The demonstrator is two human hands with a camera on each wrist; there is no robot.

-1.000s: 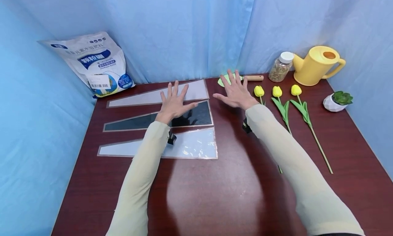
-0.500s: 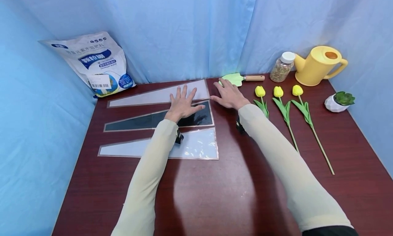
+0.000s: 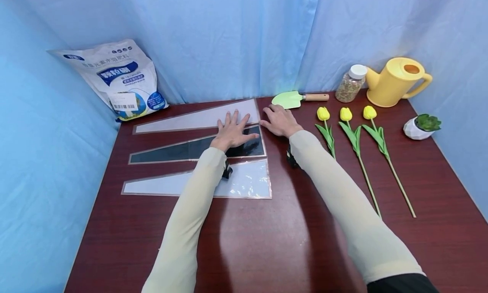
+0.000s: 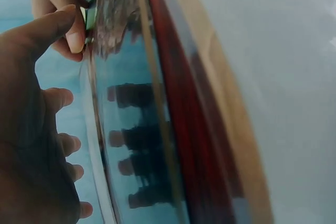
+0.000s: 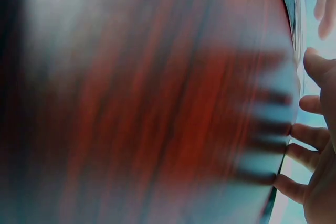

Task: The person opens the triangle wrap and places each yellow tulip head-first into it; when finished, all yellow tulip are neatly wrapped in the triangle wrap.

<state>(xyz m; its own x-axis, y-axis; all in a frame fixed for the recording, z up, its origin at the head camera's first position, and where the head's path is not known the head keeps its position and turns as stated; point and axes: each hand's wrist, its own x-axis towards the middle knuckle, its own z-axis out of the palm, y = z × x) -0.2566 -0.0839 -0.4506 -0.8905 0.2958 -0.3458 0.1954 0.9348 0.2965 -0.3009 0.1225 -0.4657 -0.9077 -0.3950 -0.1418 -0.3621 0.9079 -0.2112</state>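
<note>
My left hand (image 3: pixel 231 134) hovers with spread fingers over the gap between the far white tapered panel (image 3: pixel 183 122) and the dark glossy tapered panel (image 3: pixel 167 152). In the left wrist view its fingers reflect in the dark surface. A second white tapered panel (image 3: pixel 248 182) lies nearer, partly under my left forearm. My right hand (image 3: pixel 281 121) is just right of the far panel's wide end, fingers loosely bent and fingertips low at the tabletop, holding nothing. Beyond its fingertips lies a trowel (image 3: pixel 287 99) with a light green blade and wooden handle.
On the right lie several yellow tulips, one being the rightmost tulip (image 3: pixel 378 136). Behind them stand a white-capped jar (image 3: pixel 348 86) and a yellow watering can (image 3: pixel 392 83); a potted succulent (image 3: pixel 417 126) sits far right. A fertilizer bag (image 3: pixel 118 79) leans at back left. Blue curtains surround the table.
My left hand has moved right and slightly nearer. My right hand has drawn left and nearer, off the trowel blade, its spread fingers now more bent. The panels have stayed put.
</note>
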